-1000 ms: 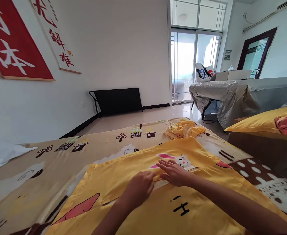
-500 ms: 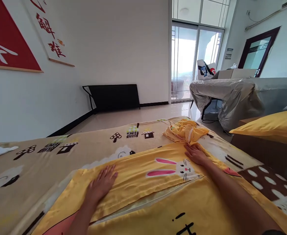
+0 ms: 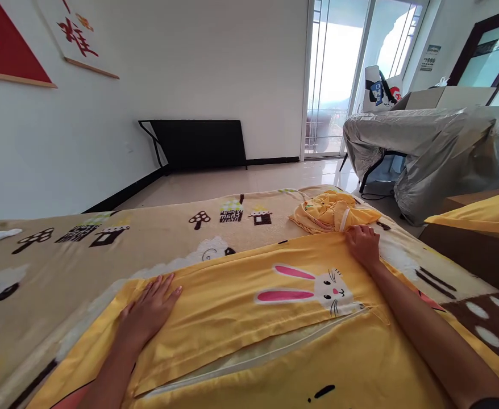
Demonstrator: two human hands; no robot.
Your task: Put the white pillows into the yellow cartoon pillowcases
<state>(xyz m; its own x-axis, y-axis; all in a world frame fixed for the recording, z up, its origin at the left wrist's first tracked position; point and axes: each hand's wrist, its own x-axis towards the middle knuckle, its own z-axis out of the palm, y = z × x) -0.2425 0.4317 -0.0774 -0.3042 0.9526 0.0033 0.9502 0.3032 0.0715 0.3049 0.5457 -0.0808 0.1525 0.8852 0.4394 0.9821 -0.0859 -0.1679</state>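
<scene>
A yellow pillowcase (image 3: 228,278) with a printed white rabbit lies spread on the bed. A long slit with a pale strip crosses it below the rabbit, and paler cloth shows inside. My left hand (image 3: 149,312) rests flat on its left part, fingers stretched towards the far edge. At the far right corner, my right hand (image 3: 364,245) has its fingers curled on the cloth at the edge. Just beyond that hand sits a crumpled bundle of yellow cloth (image 3: 328,211) with a whitish strip.
A beige patterned blanket (image 3: 168,227) covers the bed. To the right are a yellow cushion (image 3: 483,216) on a brown box and a table under silvery plastic sheeting (image 3: 428,142). A folded black panel (image 3: 202,145) leans against the far wall.
My left hand has slid left along the pillowcase. The right hand has moved to its far right corner, and its fingers have curled. The view has tilted down.
</scene>
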